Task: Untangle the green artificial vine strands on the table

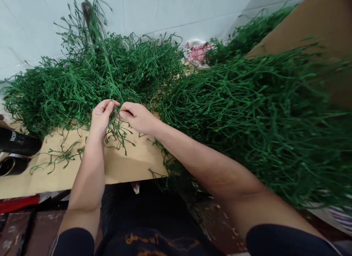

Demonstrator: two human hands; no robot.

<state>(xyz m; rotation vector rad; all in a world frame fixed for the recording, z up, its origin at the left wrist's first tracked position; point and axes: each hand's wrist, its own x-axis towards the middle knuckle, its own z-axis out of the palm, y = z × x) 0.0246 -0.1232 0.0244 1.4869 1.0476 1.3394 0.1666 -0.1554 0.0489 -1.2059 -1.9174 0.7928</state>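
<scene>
Green artificial-looking plant stems with small knobbed tips lie in a big pile (68,83) in front of me. At the pile's near edge my left hand (102,114) pinches a green stem between thumb and fingers. Close beside it on the right, my right hand (136,116) has its fingers curled together; what they hold, if anything, is too small to make out. A small bunch of stems (118,131) hangs below and between the two hands. Several loose stems (64,153) lie on the brown cardboard (132,164) to the left.
On the right a second large heap of stems (247,109) spreads past the table edge, beside a cardboard sheet (310,25). A pink and white cloth (198,52) lies at the back. A black cylinder (19,140) and a dark mug (12,165) are at left. White tiled wall (165,10) behind.
</scene>
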